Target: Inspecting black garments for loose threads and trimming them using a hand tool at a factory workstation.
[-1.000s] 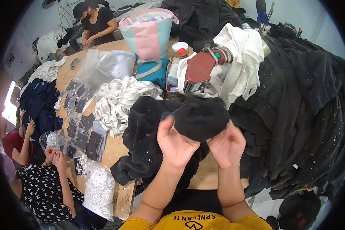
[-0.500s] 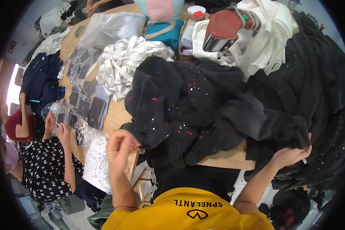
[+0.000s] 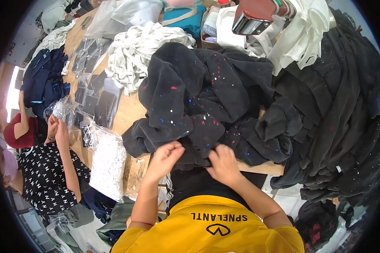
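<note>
A bunched black garment with red, blue and white paint-like specks (image 3: 223, 90) lies on the table in front of me. Its exact kind is hard to tell in the folds. My left hand (image 3: 165, 158) is closed at its near edge, fingers curled and pinching the cloth. A short way to the right, my right hand (image 3: 223, 163) is also closed on the near edge, its fingertips partly hidden against the dark cloth. Between the two hands a fold of the garment hangs toward my lap.
Large piles of dark garments (image 3: 337, 109) rise on the right. Beyond the speckled garment are a white strap heap (image 3: 131, 55) and a red machine or tool (image 3: 257, 17) by white cloth. A bag of white bits (image 3: 107, 168) lies left, beside a co-worker (image 3: 46, 181) handling clear plastic.
My right hand has let go of the sleeve-like end at right and come to the garment's near middle. My left hand has moved right and closed on the edge. The cloth is more bunched.
</note>
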### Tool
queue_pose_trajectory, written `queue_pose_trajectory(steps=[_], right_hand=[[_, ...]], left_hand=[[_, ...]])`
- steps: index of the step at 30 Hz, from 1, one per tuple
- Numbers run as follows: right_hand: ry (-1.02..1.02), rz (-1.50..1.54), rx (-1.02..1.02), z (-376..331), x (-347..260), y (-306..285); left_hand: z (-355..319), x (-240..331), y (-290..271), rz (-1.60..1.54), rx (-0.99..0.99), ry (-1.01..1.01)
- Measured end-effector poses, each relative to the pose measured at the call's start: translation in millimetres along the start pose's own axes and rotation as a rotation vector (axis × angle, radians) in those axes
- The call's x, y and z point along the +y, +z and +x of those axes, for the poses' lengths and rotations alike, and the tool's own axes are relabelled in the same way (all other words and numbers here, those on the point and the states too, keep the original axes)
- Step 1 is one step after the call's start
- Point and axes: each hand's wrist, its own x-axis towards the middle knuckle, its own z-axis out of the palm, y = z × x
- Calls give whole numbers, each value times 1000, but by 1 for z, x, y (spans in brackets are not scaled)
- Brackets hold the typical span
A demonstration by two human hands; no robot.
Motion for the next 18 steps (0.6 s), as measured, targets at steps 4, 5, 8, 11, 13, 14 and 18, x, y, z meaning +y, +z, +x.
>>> queue_pose_trajectory(steps=[4,5,8,11,13,14,18], right_hand=[[108,342,22,9,20,-39],[190,777,1,10,25,-47],[242,1099,56,13,28,-87],[351,1391,78,18,39,-109],[312,1281,218,23,36,-112],[244,1240,259,21,34,-113],[-244,1109,67,32,12,-118]], left_hand=[[-7,32,-5,-558,147,79],[-2,41,-4,-718,58,117],[14,69,9,-881,69,83],[30,67,12,-1019,13,-52],[37,69,20,-1114,-7,-132],[40,68,25,-1167,-5,-176],[48,74,34,-1332,-269,-146]])
